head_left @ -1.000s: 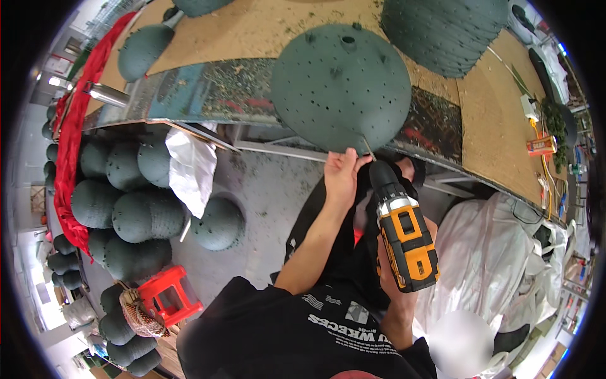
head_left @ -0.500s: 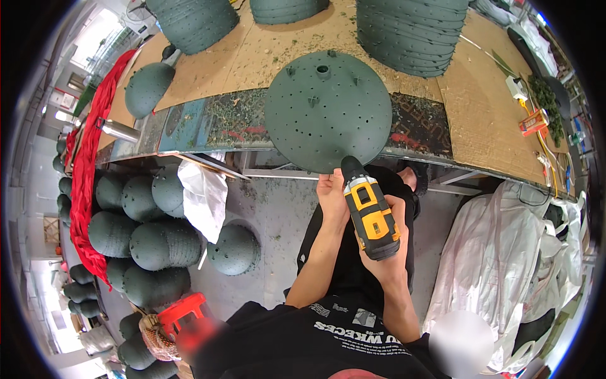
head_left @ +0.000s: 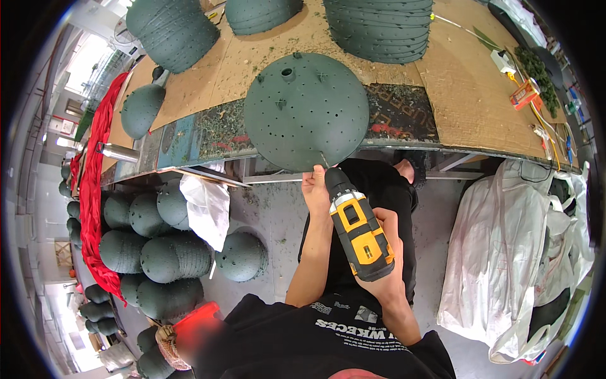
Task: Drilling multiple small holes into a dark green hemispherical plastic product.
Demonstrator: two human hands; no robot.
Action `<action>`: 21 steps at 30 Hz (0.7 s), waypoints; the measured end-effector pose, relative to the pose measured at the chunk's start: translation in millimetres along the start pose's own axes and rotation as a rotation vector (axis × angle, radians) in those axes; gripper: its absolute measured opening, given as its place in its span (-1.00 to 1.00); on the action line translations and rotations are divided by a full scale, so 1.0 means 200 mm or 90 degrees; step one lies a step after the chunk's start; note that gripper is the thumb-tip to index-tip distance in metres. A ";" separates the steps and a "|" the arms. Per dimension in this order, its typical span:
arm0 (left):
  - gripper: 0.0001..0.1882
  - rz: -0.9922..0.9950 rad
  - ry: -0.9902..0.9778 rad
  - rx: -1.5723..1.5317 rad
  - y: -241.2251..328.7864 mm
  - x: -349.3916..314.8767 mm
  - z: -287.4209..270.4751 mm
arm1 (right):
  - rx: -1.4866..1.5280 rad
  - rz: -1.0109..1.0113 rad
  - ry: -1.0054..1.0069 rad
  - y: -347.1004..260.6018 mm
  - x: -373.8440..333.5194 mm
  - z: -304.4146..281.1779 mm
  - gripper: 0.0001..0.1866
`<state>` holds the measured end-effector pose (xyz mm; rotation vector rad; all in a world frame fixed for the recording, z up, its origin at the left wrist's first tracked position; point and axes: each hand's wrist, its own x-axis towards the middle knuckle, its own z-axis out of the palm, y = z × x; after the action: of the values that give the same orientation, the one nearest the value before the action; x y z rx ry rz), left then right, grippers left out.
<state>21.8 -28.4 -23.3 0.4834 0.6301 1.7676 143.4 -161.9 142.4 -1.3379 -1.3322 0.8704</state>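
Observation:
A dark green plastic dome [head_left: 307, 112] with many small holes and a few short studs leans at the table's near edge, its rounded side showing. My left hand [head_left: 315, 189] pinches its lower rim, the fingers partly hidden behind it. In my right hand [head_left: 390, 278] is a yellow and black cordless drill [head_left: 361, 230], gripped with the chuck toward the dome. A thin drill bit [head_left: 324, 158] sticks out of the chuck, its tip at the dome's lower part beside my left fingertips; whether it touches, I cannot tell.
Stacks of green domes [head_left: 379, 31] stand on the cardboard-covered table [head_left: 480, 95]. More domes [head_left: 167, 256] lie piled on the floor at left, near a red cloth strip [head_left: 95, 196]. White sacks [head_left: 492, 252] fill the right. A metal flask [head_left: 120, 153] rests at the table's left edge.
The drill has drawn back from the dome toward me, so its bit now shows where the chuck was close against the surface. My left hand keeps its hold. The whole view has shifted slightly.

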 end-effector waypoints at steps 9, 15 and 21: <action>-0.71 -0.109 0.014 -0.041 0.02 -0.02 -0.01 | 0.053 0.033 -0.044 0.03 -0.07 -0.11 -0.29; -0.64 -0.175 -0.118 -0.226 0.02 0.03 0.03 | 0.017 0.014 0.044 0.07 -0.18 -0.19 -0.33; -0.51 -0.107 -0.129 -0.204 0.10 0.12 0.18 | -0.030 -0.001 0.107 0.16 -0.22 -0.27 -0.45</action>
<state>22.6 -3.0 17.9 0.3690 0.2308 1.5975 197.2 -208.9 117.4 -1.4145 -1.2287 0.7131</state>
